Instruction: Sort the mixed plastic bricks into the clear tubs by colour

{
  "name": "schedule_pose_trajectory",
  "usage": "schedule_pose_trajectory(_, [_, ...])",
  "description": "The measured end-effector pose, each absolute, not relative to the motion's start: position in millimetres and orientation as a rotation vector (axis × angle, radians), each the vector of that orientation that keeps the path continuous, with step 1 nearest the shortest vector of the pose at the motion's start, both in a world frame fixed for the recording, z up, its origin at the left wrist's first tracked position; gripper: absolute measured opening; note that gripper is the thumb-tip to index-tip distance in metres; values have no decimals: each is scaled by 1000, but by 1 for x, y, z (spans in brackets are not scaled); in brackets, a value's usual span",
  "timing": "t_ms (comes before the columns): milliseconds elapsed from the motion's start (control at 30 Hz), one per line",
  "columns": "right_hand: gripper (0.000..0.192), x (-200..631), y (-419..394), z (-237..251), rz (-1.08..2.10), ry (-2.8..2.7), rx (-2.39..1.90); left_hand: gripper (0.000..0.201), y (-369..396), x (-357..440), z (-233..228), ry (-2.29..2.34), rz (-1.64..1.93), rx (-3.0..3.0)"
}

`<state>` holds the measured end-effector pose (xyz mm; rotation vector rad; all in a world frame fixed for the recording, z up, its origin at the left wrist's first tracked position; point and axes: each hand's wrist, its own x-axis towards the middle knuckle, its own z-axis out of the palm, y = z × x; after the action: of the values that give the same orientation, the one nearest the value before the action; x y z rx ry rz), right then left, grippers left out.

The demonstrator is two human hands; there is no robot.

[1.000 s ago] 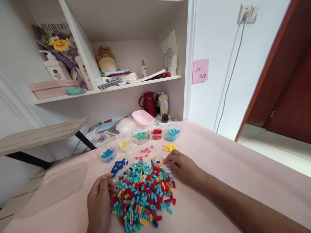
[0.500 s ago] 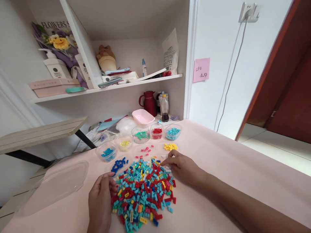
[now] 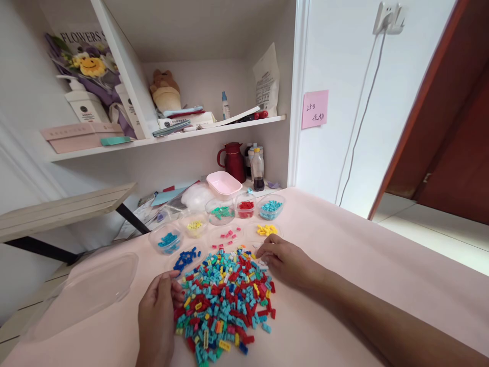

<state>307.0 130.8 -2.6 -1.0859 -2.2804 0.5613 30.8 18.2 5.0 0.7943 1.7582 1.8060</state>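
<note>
A mixed pile of small building bricks [image 3: 225,295] in blue, red, yellow, green and other colours lies on the pink tabletop. At its left edge rests my left hand [image 3: 159,306], fingers curled and thumb against the index finger; what they hold, if anything, is hidden. My right hand [image 3: 286,259] reaches to the pile's far right edge, fingertips drawn together by a few white bricks [image 3: 263,264]. Whether a brick sits in that pinch I cannot make out. Just beyond are clear containers with dark blue bricks [image 3: 186,259], pink bricks [image 3: 230,234] and yellow bricks [image 3: 266,230].
Farther back, clear tubs hold blue bricks [image 3: 168,240], pale yellow bricks [image 3: 194,226], green bricks [image 3: 222,212], red bricks [image 3: 246,206] and light blue bricks [image 3: 271,206]. A pink basin [image 3: 224,183], red jug [image 3: 234,163] and bottle [image 3: 258,171] stand behind. A clear lid [image 3: 86,290] lies left.
My right hand's fingers have drawn in and shifted slightly right at the pile's far edge. My left hand stays at the pile's left side. The view has shifted a little.
</note>
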Motion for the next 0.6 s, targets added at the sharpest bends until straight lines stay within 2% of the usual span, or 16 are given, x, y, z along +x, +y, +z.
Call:
schedule_pose_trajectory(333, [42, 306, 128, -2, 524, -2323, -1064, 33, 18, 32, 6, 1775, 1791, 798])
schedule_pose_trajectory(600, [31, 307, 129, -1, 543, -2261, -1145, 32, 18, 32, 6, 1778, 1789, 804])
